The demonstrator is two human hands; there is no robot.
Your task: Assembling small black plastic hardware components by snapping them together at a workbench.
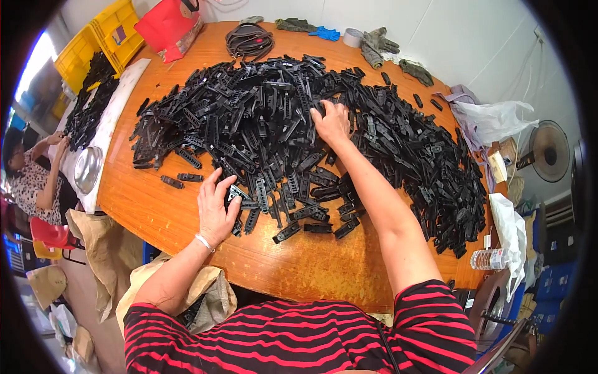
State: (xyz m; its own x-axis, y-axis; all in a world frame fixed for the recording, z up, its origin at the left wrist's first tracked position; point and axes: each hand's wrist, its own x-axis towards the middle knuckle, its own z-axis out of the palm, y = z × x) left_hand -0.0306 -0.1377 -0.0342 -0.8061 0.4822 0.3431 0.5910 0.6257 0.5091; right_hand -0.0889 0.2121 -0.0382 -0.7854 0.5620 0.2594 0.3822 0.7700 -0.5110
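A broad heap of black plastic parts (249, 106), narrow and slotted like small clips or housings, covers much of the wooden table (311, 268). My left hand (216, 212), with a pale bracelet at its wrist, is at the heap's near left edge. Its thumb and fingers close round a black plastic part (233, 192) that shows a pale glint. Farther off and to the right, my right hand (334, 126) reaches into the middle of the heap. Its thumb and forefinger pinch at a dark part there, mostly hidden among the others.
Coiled cable (250, 41), a red bag (168, 28), gloves (379, 47) and a tape roll (353, 37) lie along the far edge. At right are a plastic bottle (489, 259) and a fan (550, 151). Another person (37, 174) works at a side table on the left.
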